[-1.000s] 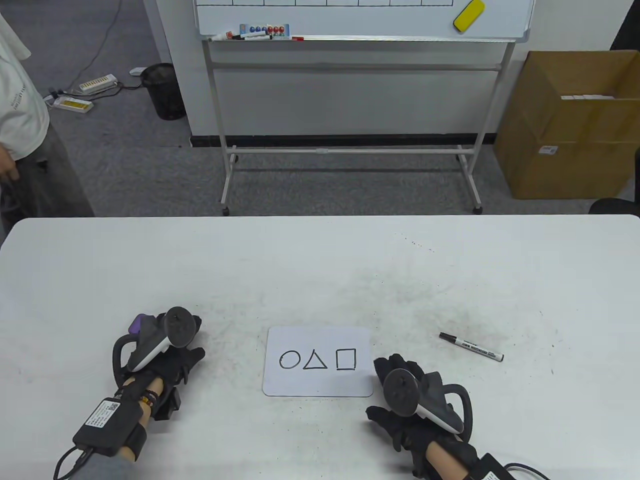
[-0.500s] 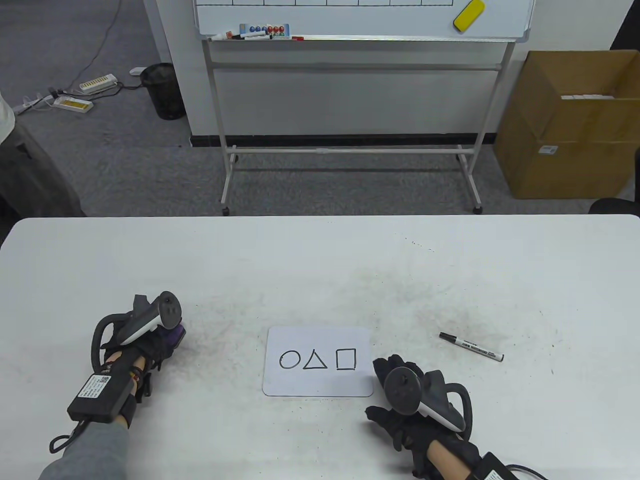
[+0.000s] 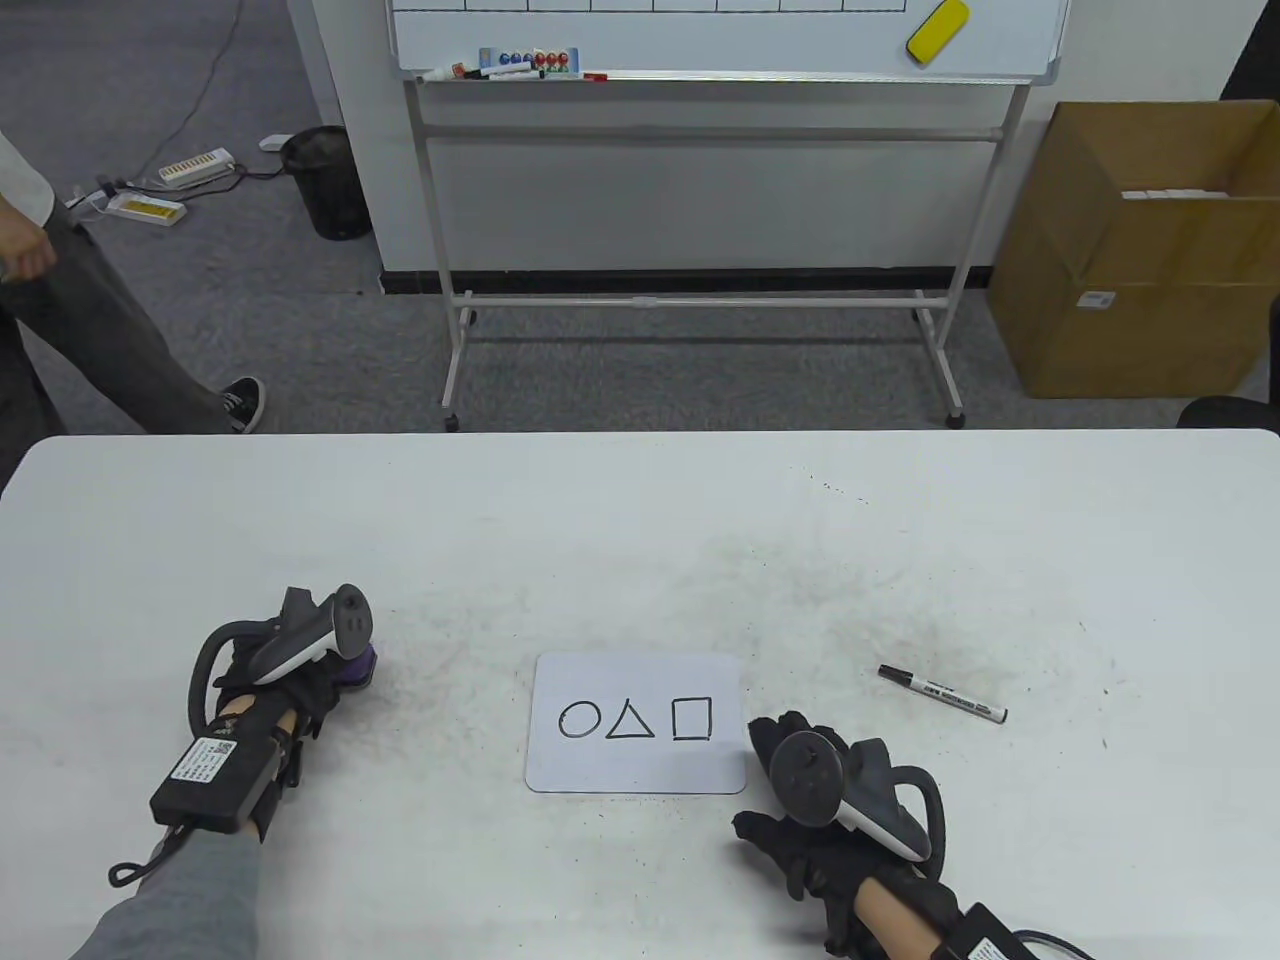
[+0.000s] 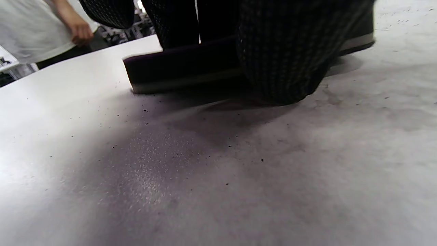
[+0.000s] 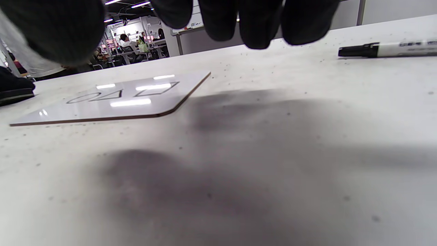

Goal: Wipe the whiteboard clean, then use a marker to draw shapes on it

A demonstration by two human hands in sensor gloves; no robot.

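We take the small whiteboard as our landmark; it lies flat on the table with a circle, triangle and square drawn on it. Well to its left, our left hand rests on the purple eraser, fingers curled over it. Just beside its lower right corner, our right hand rests relaxed, holding nothing. The capped marker lies to its right.

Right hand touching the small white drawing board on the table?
Apart. Right wrist view: right hand fingers hang above table, beside the board.
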